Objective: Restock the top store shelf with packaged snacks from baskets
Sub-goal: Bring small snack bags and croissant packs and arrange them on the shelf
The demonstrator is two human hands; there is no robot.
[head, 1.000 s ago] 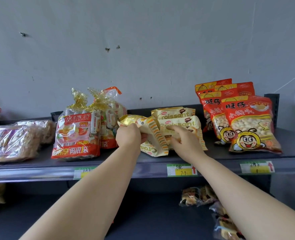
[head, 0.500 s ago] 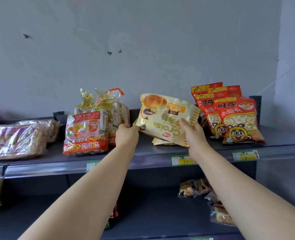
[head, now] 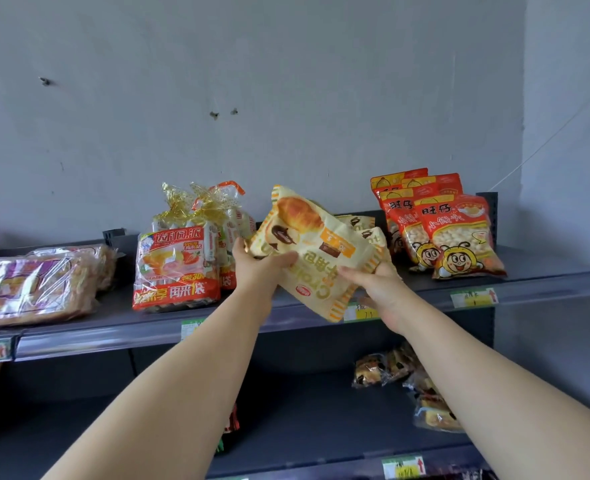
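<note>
A cream and yellow croissant bag [head: 316,251] is tilted in the air in front of the top shelf [head: 120,323], its print upside down. My left hand [head: 257,268] grips its left edge, thumb across the front. My right hand [head: 378,285] holds its lower right side with the fingers underneath. Behind it, two more croissant bags [head: 366,228] lie on the shelf, mostly hidden.
Red and orange snack bags [head: 456,233] stand to the right on the shelf. Red cake packs with gold ties [head: 179,268] stand to the left, clear-wrapped pastry packs [head: 33,289] farther left. Wrapped pastries [head: 387,368] lie on the lower shelf. Price tags [head: 473,296] line the shelf edge.
The croissant bag has been lifted off the shelf stack, turned face-out and tipped to the right; both hands keep hold of it and have drawn slightly toward me.
</note>
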